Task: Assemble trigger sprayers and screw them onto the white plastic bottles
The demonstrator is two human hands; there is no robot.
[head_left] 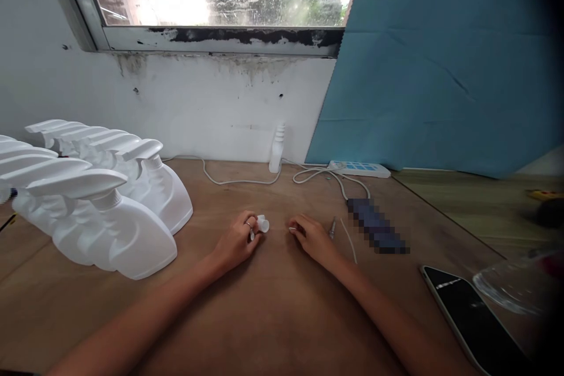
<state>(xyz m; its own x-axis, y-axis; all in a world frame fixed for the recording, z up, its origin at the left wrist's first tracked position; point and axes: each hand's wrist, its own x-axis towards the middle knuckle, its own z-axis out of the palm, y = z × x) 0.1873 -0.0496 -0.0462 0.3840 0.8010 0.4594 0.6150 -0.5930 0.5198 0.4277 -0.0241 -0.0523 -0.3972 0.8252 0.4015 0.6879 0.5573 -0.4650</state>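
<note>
My left hand [240, 239], with a ring on one finger, is closed round a small white plastic part [263, 224] whose round opening faces right. Across a short gap, my right hand [308, 235] has its thumb and fingers pinched together near the brown table [264, 305]. A tiny pale bit shows at its fingertips, too small to name. Just right of that hand lie a small metal-tipped tool [332, 228] and a thin white tube [349, 241].
White plastic bottles [145, 235] stand in rows at the left. A slim white bottle [277, 150], a cable and a power strip [360, 169] are by the wall. At right are a blurred dark object [376, 228], a phone [476, 317] and a clear container [511, 285].
</note>
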